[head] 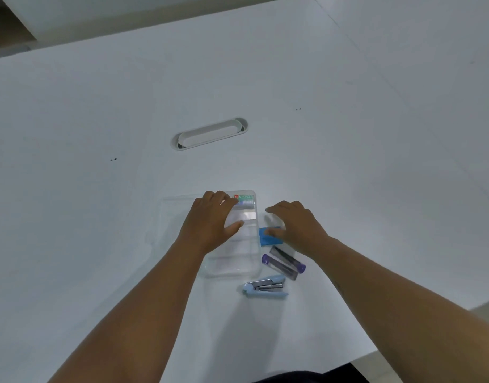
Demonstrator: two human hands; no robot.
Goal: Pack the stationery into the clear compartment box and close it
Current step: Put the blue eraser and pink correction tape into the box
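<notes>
A clear compartment box [238, 255] lies open on the white table, its lid [174, 217] flat to the left. A staples pack [244, 200] sits in the box's far compartment. My left hand [213, 219] rests on the box with fingers spread over the far part. My right hand [295, 225] hovers just right of the box, fingers apart, its thumb on a blue eraser [268, 236]. Two clear lead tubes with purple caps [283, 262] lie to the right of the box. A light blue stapler [265, 286] lies at the box's near right corner.
A white oval cable grommet [210, 133] is set in the table beyond the box. The table's near right edge [376, 352] runs close to my right forearm. A seam crosses the tabletop at the far right.
</notes>
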